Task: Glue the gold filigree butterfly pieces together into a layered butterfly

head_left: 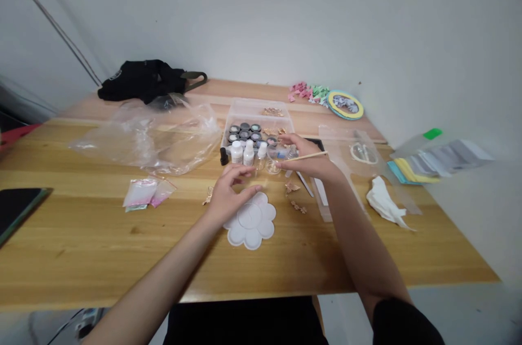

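1. The right hand point(310, 157) pinches a thin wooden stick point(312, 156) between thumb and fingers. Its grip is narrow and closed on the stick, whose pale shaft pokes out to the right.
2. The stick is held over the middle of a honey-coloured wooden tabletop point(81, 247), just beside a small clear jar point(273, 167). It looks light, stiff and slender, probably easy to roll or drop, so a fingertip hold along the shaft seems safest. The jar looks smooth and possibly fragile, best held around its sides.
3. The left hand point(233, 195) hangs palm down with a wide grip, fingers loosely curved and holding nothing visible. It is over a white flower-shaped palette point(261, 232); whether they touch is hard to tell.
4. Behind the hands is a clear plastic box point(256, 108) of round dark-lidded pots point(244, 134), with white bottles point(237, 152) at its front edge. Small gold-coloured pieces point(292, 187) lie to the right of the palette.
5. Farther left are a crumpled clear plastic bag point(142, 138) and pink sachets point(142, 193). To the right lies a crumpled white tissue point(385, 206).
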Motion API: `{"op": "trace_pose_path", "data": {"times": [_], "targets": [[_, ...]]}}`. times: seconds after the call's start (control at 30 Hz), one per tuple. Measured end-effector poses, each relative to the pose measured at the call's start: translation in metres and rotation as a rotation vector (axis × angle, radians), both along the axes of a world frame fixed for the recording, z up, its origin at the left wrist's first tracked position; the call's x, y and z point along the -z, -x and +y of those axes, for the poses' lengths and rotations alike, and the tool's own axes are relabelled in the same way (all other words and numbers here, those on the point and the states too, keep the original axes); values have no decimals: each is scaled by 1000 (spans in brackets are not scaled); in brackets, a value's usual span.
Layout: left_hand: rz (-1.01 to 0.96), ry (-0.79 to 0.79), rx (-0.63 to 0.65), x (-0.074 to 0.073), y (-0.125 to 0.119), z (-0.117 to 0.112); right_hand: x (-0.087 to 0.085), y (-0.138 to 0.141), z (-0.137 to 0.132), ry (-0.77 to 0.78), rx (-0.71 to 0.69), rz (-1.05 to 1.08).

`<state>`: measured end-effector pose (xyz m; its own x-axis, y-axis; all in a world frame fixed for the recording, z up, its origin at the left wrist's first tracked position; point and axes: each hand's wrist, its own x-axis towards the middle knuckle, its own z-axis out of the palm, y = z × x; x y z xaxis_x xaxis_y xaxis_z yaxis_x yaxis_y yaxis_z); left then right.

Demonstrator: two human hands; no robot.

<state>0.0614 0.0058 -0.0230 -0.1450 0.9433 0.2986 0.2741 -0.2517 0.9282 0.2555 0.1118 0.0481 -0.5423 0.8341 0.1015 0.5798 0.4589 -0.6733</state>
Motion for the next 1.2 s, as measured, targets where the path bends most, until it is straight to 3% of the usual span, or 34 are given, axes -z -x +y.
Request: {"op": "trace_pose_path", "data": {"times": [0.37,0.67,1.0,1.2], "targets": [[-84,87,86,6,-1,1,6,0,4,-49,-17,-31],[-500,224,303,16,-7,4,7,3,4,-65,-40,-51],[-587,242,299,24,-9,11,9,1,7,-35,-56,-74],[-681,274,322,23,-10,11,7,-12,13,-46,-145,-80]]}}
